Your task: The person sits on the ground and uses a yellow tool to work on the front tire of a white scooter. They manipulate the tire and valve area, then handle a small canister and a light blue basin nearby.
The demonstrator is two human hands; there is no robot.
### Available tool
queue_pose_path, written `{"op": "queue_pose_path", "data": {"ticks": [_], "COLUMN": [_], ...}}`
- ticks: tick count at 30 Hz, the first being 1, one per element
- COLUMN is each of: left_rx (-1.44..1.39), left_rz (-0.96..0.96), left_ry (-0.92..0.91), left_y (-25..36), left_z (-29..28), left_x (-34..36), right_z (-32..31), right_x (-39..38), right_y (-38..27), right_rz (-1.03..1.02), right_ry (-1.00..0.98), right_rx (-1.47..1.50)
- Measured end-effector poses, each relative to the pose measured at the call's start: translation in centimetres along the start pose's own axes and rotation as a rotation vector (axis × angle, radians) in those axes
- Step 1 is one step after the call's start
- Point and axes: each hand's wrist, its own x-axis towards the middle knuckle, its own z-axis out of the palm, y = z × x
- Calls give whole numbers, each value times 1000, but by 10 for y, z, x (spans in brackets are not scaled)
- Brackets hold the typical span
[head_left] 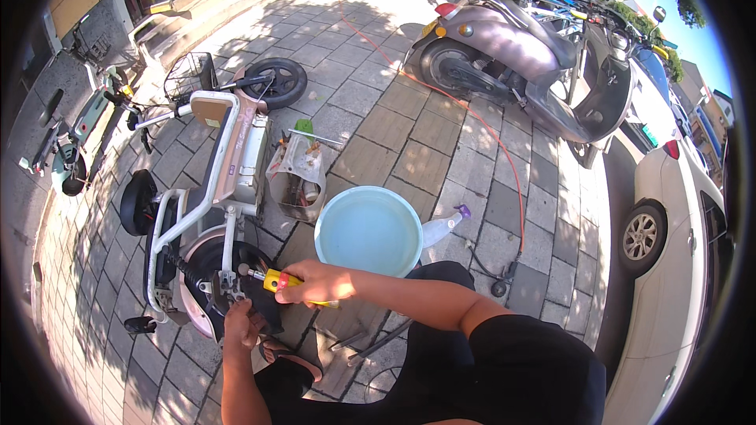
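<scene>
My right hand (pixel 319 282) is closed around a yellow tool (pixel 274 280) with red on its grip. A short metal shaft and a small round head point from it toward the rear wheel (pixel 264 261) of a white electric bike (pixel 209 201) lying on its side. Beside the wheel's hub, my left hand (pixel 242 324) has its fingers bent together at the metal parts; what they pinch is too small to make out. The tool's head is close to the hub, but I cannot tell whether it touches.
A light-blue basin (pixel 368 228) of water stands ahead, with a clear bottle (pixel 442 227) beside it. Left of it is a cut-open container (pixel 298 185) of tools. An orange cord (pixel 504 149) crosses the paving. A scooter (pixel 504 55) and white car (pixel 669 267) are on the right.
</scene>
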Motion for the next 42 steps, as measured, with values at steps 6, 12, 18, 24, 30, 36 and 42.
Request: {"op": "queue_pose_path", "data": {"ticks": [6, 12, 18, 24, 30, 36, 42], "left_rx": [257, 51, 132, 494, 558, 976, 1429], "left_rz": [-182, -83, 233, 204, 206, 210, 543], "left_ry": [-45, 194, 300, 331, 259, -46, -420], "left_y": [-41, -154, -190, -158, -150, -90, -40], "left_z": [-7, 28, 44, 36, 52, 115, 148], "left_x": [40, 82, 90, 82, 75, 4, -59], "right_z": [-6, -17, -15, -13, -4, -39, -52], "right_x": [-11, -24, -25, -45, -57, -70, -100], "right_y": [11, 13, -4, 0, 11, 25, 1], "right_rz": [-54, -103, -104, -81, -74, -148, -163], "right_ry": [116, 189, 190, 144, 153, 284, 551], "right_rx": [84, 78, 30, 276, 194, 70, 138]}}
